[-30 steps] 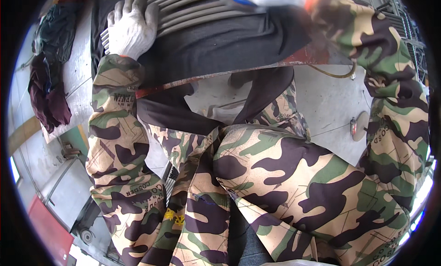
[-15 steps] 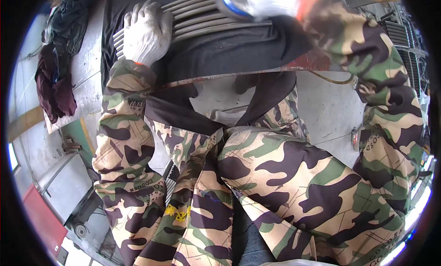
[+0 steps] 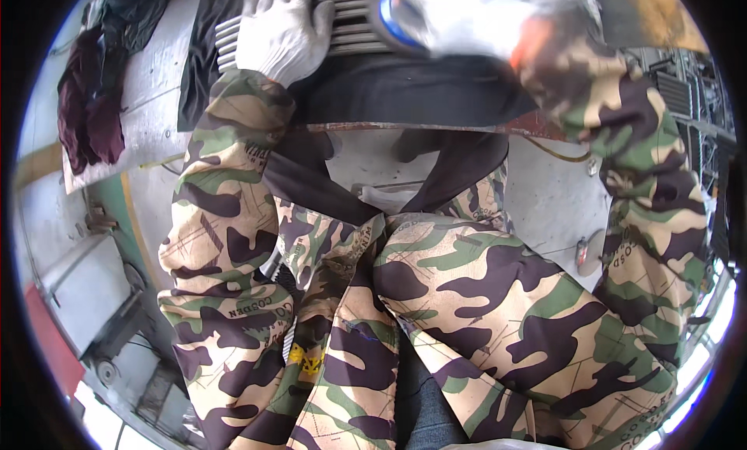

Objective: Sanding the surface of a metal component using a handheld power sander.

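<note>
On a black cloth lies a row of several thin grey metal rods, side by side. My left hand, in a white knitted glove, rests flat across their left part, fingers spread. At the rods' right part is my right hand, also white-gloved and smeared by motion. It holds a round, blue-rimmed thing against or just over the rods; its exact kind is unclear. The fingers of that hand and the rods' right ends are hidden or blurred.
The cloth covers a table with a worn reddish front edge. Dark red and dark green cloths hang at the left by a pale panel. Metal racks of bars stand at the far right, near a rusty brown sheet.
The view has shifted a little, and the rods and my left hand appear farther right and up. The blue-rimmed thing stays at the rods in my right hand, which is still blurred.
</note>
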Motion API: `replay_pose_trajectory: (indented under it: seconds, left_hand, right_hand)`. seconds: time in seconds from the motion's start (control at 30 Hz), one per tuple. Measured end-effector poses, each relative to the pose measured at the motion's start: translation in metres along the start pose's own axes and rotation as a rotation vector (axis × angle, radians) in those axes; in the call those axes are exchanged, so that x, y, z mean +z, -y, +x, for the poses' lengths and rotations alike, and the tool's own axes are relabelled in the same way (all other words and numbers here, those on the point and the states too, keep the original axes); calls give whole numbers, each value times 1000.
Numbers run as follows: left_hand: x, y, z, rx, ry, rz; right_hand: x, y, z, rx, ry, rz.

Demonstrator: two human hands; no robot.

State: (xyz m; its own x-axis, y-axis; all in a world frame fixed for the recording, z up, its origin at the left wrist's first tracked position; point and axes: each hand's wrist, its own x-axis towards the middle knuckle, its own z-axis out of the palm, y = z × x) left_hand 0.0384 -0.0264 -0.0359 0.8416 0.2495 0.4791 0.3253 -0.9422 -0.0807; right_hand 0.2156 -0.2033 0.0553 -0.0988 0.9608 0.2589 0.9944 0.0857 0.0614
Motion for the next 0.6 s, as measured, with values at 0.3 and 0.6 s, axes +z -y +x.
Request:
replay_pose_trajectory:
  seconds: [0.3,0.6]
  left_hand:
    - [-20,17,-19,1,10,-141]
    - [-14,13,-15,-194,46,-106]
  right_hand:
    - [7,2,18,95,59,-67]
    - [0,35,26,4,-5,-47]
